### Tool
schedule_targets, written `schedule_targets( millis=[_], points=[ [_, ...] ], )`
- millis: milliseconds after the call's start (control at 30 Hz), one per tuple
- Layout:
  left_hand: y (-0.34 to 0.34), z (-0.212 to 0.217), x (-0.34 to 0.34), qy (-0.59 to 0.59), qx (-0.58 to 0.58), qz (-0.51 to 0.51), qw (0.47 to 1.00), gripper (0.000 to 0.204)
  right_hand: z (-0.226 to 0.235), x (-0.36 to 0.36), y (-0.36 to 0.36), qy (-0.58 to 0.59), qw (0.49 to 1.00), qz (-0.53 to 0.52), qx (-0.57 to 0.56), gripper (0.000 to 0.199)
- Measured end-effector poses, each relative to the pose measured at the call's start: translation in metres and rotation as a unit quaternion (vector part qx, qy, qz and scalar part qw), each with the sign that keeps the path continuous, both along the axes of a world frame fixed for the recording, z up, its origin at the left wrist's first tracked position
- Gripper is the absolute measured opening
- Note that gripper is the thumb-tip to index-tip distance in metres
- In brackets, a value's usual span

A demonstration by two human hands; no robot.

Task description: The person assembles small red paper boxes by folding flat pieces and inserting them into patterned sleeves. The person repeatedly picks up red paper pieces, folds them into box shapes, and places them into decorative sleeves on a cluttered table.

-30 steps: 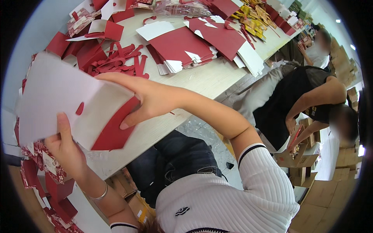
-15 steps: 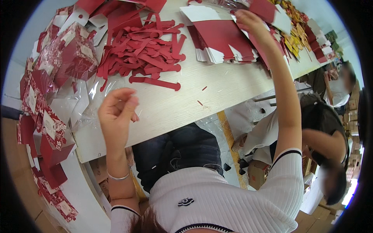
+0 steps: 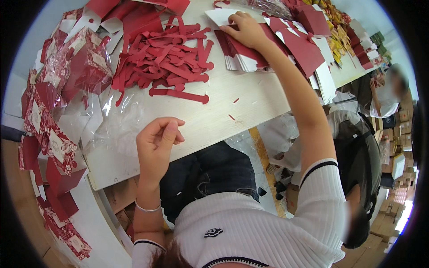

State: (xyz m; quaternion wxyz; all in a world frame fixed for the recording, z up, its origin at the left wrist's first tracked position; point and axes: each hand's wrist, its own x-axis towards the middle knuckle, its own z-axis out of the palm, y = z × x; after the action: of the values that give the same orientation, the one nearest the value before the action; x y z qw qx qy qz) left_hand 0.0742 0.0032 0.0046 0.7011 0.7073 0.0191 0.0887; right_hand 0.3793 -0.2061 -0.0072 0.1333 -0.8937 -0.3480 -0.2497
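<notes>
My right hand [image 3: 250,31] lies over a stack of red-and-white flat cardboard pieces [image 3: 250,56] at the back middle of the table. Its fingers are apart and touch the top piece near its white flap [image 3: 219,17]; no lifted piece shows in it. Above the table's front edge, my left hand [image 3: 156,145] hovers with its fingers curled toward the thumb. Nothing shows between them. Beyond it lies a heap of red card strips [image 3: 165,56] with rounded ends. A single red strip [image 3: 178,95] lies apart at the heap's near side.
Patterned red boxes [image 3: 85,67] and clear plastic wrap [image 3: 118,109] crowd the left side. More red cardboard [image 3: 304,51] and gold packets [image 3: 333,22] lie to the right. A person in dark clothing [image 3: 357,147] is close on my right; another person [image 3: 386,96] is farther back.
My right hand has moved left from the right-hand pieces onto the stack. My left hand has shifted right and nearer to me, still curled. The person on the right has moved.
</notes>
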Motion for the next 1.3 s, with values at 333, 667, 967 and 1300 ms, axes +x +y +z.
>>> schedule_targets(
  millis=[333, 667, 967, 1300],
  points=[
    [-0.004, 0.004, -0.010, 0.012, 0.025, 0.035, 0.999, 0.018, 0.016, 0.020, 0.008, -0.098, 0.989, -0.057, 0.099, 0.046],
    [-0.023, 0.041, 0.026, -0.229, 0.218, 0.126, 0.940, 0.067, 0.125, -0.094, 0.087, -0.194, 0.956, 0.002, 0.220, 0.037],
    [-0.024, 0.016, 0.045, -0.302, 0.227, 0.187, 0.907, 0.077, 0.112, -0.205, 0.147, -0.026, 0.953, 0.147, 0.265, 0.039],
    [-0.012, 0.025, 0.035, -0.202, 0.212, 0.252, 0.922, 0.094, 0.118, -0.207, 0.146, 0.071, 0.969, 0.174, 0.162, 0.035]
  ],
)
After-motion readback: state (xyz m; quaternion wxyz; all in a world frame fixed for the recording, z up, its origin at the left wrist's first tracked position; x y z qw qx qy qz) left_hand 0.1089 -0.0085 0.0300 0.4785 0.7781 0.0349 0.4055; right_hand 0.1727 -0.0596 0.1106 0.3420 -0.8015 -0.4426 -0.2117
